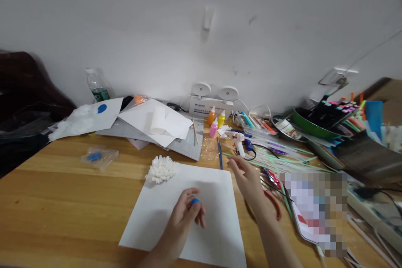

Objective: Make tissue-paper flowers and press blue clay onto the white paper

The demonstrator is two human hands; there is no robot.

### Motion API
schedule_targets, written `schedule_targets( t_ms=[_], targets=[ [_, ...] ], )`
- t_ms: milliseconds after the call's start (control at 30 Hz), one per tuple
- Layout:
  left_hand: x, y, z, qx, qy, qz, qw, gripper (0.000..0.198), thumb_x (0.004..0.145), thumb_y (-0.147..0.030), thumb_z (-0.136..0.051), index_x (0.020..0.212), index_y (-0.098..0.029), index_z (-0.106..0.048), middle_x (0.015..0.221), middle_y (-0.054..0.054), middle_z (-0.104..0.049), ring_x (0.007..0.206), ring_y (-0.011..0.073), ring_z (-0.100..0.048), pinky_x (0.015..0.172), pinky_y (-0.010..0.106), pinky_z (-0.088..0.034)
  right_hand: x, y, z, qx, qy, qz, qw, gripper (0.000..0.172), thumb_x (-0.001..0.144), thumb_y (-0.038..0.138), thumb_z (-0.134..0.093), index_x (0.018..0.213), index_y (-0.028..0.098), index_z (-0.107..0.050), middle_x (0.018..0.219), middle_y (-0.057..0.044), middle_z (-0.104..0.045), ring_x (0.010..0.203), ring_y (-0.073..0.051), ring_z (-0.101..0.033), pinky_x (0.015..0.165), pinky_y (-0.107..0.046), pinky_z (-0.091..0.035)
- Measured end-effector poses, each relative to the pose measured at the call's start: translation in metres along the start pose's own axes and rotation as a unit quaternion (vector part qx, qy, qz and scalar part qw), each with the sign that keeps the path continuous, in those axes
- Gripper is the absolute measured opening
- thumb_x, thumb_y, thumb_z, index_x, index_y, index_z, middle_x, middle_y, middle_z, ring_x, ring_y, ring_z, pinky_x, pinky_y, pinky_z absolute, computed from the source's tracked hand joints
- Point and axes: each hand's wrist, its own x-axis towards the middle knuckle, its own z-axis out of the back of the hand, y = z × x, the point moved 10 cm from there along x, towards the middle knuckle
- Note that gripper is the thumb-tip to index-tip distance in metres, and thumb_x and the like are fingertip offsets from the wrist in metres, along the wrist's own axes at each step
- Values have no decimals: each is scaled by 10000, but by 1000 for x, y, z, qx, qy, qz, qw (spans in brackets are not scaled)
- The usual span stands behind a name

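My left hand (186,211) is over a white sheet (216,217), its fingers closed round a small blue lump (195,202) that looks like modelling clay. My right hand (245,176) reaches past the sheet's right edge. Its fingers are stretched out and hold nothing I can see. Just beyond them lie a white glue gun (239,144) and blue-handled paintbrushes (220,155). A cluster of short white pieces (161,170) sits on the sheet's far left corner. To the left, a clear plastic bag (106,159) has more blue material (94,156) in it.
Behind are loose papers on a grey cutting mat (191,144), small paint bottles (213,127) and a water bottle (96,86). On the right are red-handled pliers (274,205), pipe cleaners, a blurred-out phone (309,213), a power strip (373,213) and a green pan (309,125) of markers.
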Motion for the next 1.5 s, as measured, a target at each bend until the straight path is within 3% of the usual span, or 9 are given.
schedule_targets(
  t_ms=[67, 100, 167, 267, 333, 500, 800, 1133, 1500],
  targets=[
    [7, -22, 7, 166, 10, -43, 985, 251, 814, -414, -441, 928, -190, -455, 710, 7, -554, 641, 140, -529, 618, 273, -361, -6, 1, -11, 27, 14, 0, 1000, 306, 800, 370, -444, 905, 147, -624, 858, -92, -658, 790, -218, -595, 691, -324, -441],
    [13, -34, 10, 275, 9, -72, 959, 238, 805, -422, -452, 864, -193, -482, 711, 13, -565, 690, 160, -527, 627, 277, -357, -8, -1, -18, 37, 19, -4, 999, 307, 797, 371, -448, 906, 144, -624, 860, -95, -657, 785, -218, -596, 696, -326, -443],
    [28, -56, 8, 482, 11, -145, 864, 245, 804, -430, -449, 828, -201, -534, 755, 17, -586, 769, 184, -510, 729, 319, -335, -12, -7, -30, 55, 26, -13, 998, 315, 792, 377, -453, 902, 137, -624, 862, -103, -657, 774, -216, -598, 702, -333, -444],
    [54, -62, 3, 662, 25, -195, 723, 208, 811, -371, -471, 855, -191, -568, 843, 35, -591, 814, 198, -508, 757, 338, -311, -15, -14, -46, 86, 24, -23, 996, 344, 793, 391, -447, 950, 128, -603, 826, -99, -655, 753, -207, -596, 700, -333, -444],
    [67, -56, 5, 687, 30, -196, 699, 180, 793, -335, -514, 880, -191, -577, 866, 41, -589, 823, 200, -511, 746, 334, -310, -18, -19, -53, 112, 21, -36, 993, 366, 797, 394, -437, 995, 122, -581, 789, -87, -649, 733, -197, -596, 690, -325, -446],
    [75, -44, 2, 689, 44, -197, 697, 272, 734, -286, -603, 989, -208, -545, 943, 22, -609, 878, 192, -511, 753, 311, -305, -21, -34, -56, 122, 4, -72, 990, 376, 801, 381, -428, 1030, 117, -567, 726, -65, -630, 681, -193, -580, 648, -312, -434],
    [84, -44, -4, 703, 42, -194, 683, 152, 728, -294, -609, 822, -188, -555, 820, 13, -620, 786, 189, -499, 692, 307, -282, -20, -45, -61, 169, 19, -84, 982, 352, 812, 340, -422, 1076, 134, -528, 674, -22, -587, 655, -172, -547, 628, -286, -406],
    [79, -44, -5, 699, 51, -200, 684, 140, 743, -311, -573, 823, -196, -570, 852, 20, -625, 814, 194, -494, 721, 315, -292, -21, -62, -9, 311, -168, -98, 930, 182, 789, 286, -446, 868, 159, -549, 555, 49, -476, 523, -111, -453, 571, -246, -380],
    [77, -44, -2, 693, 57, -209, 688, 140, 749, -299, -561, 834, -190, -584, 848, 22, -637, 808, 190, -506, 725, 315, -305, -21, -48, -19, 269, -118, -80, 953, 179, 782, 247, -445, 855, 146, -573, 516, 52, -474, 502, -111, -447, 536, -243, -359]
  ],
)
